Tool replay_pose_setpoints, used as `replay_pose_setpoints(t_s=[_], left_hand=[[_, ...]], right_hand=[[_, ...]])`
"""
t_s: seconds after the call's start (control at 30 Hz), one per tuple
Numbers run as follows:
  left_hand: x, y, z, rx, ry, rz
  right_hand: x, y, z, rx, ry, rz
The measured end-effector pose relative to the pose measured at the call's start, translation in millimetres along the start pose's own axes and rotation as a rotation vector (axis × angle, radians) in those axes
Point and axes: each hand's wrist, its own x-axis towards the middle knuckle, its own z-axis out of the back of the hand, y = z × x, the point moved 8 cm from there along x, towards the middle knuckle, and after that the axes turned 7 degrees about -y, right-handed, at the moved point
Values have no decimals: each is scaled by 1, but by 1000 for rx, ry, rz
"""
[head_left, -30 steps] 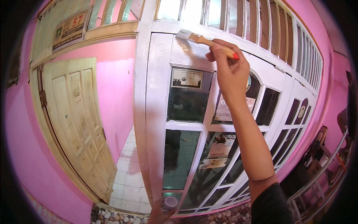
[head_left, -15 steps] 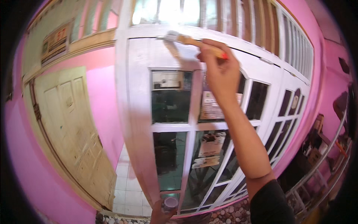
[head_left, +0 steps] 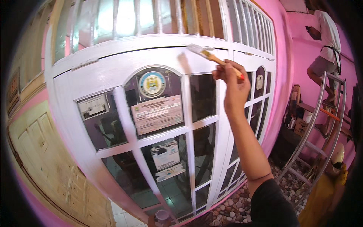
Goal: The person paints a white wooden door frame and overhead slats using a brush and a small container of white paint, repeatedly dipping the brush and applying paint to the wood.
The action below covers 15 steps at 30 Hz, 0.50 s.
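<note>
My right hand (head_left: 235,89) is closed around the wooden handle of a paintbrush (head_left: 216,59). White paint covers its bristles, which are at the top rail of a white door (head_left: 109,70), just under the dark gap below the upper frame. Whether the bristles touch the wood I cannot tell. Low at the bottom edge, a small cup (head_left: 162,215) with pale contents shows beside my left hand (head_left: 151,221). That hand is mostly cut off and dark, but its fingers appear to be around the cup.
On the right, a person (head_left: 328,45) stands on a metal ladder (head_left: 321,125) by a pink wall. Pebbles (head_left: 230,208) cover the ground below the door. A worn cream door (head_left: 45,147) is on the left. Vertical slats (head_left: 159,19) run above the white door.
The view has turned to the right, bringing the ladder and the person into sight. My right hand and the paintbrush are now farther right along the top rail.
</note>
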Motion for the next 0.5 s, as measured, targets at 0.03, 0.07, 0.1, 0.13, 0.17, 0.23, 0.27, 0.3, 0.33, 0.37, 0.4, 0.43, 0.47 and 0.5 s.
replay_pose_setpoints(t_s=[0.03, 0.07, 0.1, 0.13, 0.17, 0.23, 0.27, 0.3, 0.33, 0.37, 0.4, 0.43, 0.47, 0.5], left_hand=[[3, -2, -8, -2, 35, 30], [6, -5, -17, -4, 49, 20], [6, -5, -23, -14, 39, -1], [7, -7, -31, -29, 32, -25], [9, -10, -40, -29, 38, -28], [14, -10, -60, -14, 73, 49], [16, -25, -66, -11, 78, 47], [19, -52, -72, -57, 106, 68], [21, -75, -79, -102, 137, 94], [21, -94, -86, -95, 140, 93], [20, -104, -91, -157, 116, 185], [20, -106, -98, -219, 91, 278], [19, -103, -104, -206, 83, 282], [21, -97, -112, -147, 72, 192]], right_hand=[[13, -5, 31, 1, -53, 10], [28, -9, 63, 2, -106, 24], [39, -18, 91, -23, -169, 20], [55, -31, 123, 27, -236, -14], [70, -42, 152, 22, -286, -25], [99, -55, 197, 24, -347, -32], [111, -61, 213, 27, -360, -34], [125, -65, 226, 33, -378, -53], [139, -77, 241, 45, -399, -72], [150, -83, 245, 64, -390, -68], [159, -87, 246, 83, -382, -62], [169, -89, 247, 69, -359, -46], [171, -93, 241, 42, -362, -65], [179, -97, 240, 30, -332, -67]])
